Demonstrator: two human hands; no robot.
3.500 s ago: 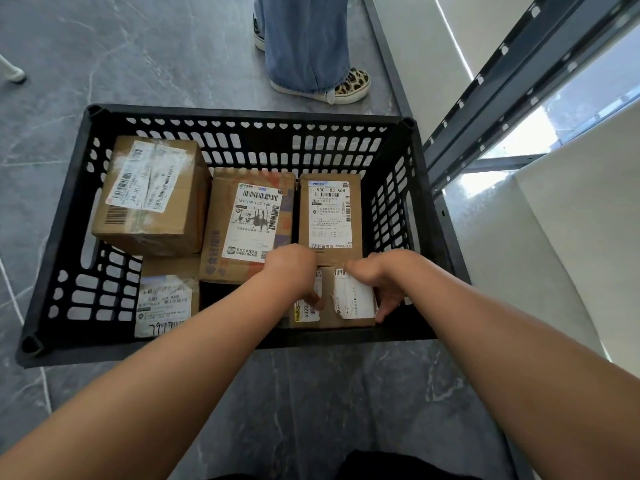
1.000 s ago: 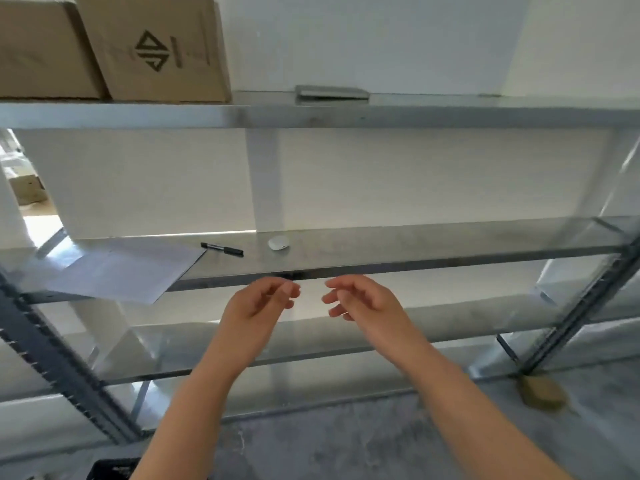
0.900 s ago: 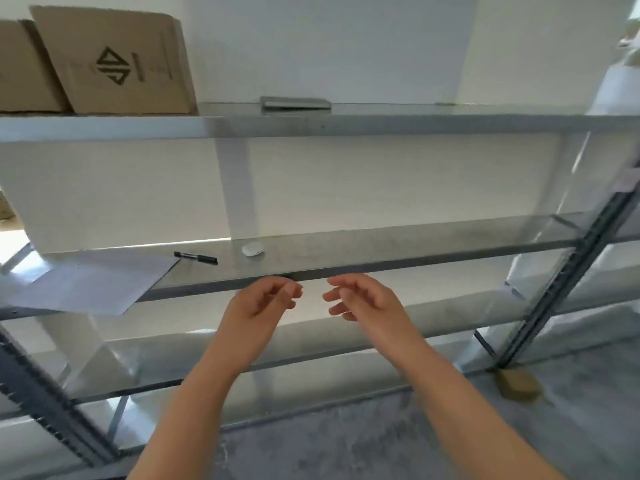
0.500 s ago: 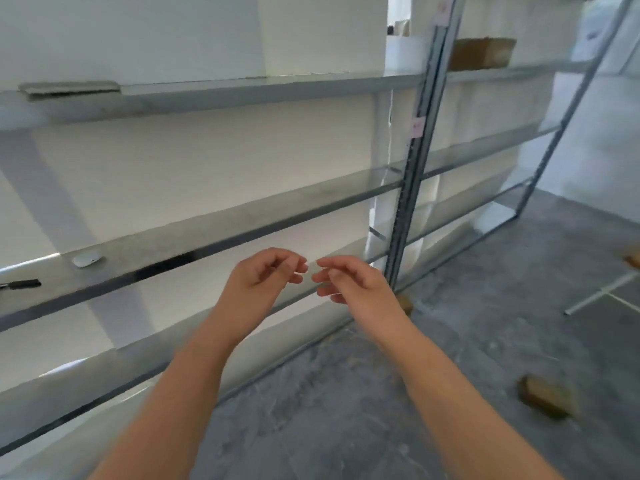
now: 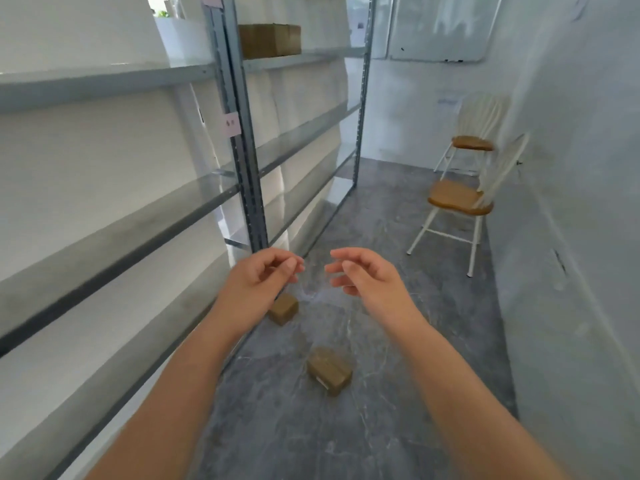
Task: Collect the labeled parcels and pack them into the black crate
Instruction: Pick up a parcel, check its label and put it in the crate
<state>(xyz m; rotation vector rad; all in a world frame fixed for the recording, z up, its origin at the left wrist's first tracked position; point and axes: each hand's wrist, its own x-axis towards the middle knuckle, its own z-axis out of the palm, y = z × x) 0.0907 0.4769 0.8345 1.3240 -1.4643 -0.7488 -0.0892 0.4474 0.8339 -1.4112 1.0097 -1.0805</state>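
Ahead, near parcel (image 5: 329,372) and far parcel (image 5: 284,309) lie on grey floor (image 5: 381,216) beside shelving (image 5: 248,188).

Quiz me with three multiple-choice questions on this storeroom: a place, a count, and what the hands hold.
1. Where does the nearer parcel lie? A on a shelf; B on the floor; C in a crate.
2. How many chairs stand by the right wall? A one; B two; C four.
3. What do the left hand and right hand hold? A a parcel; B a pen; C nothing.
Answers: 1 B, it rests on grey stone; 2 B, two wooden seats show; 3 C, both curl loosely around nothing.
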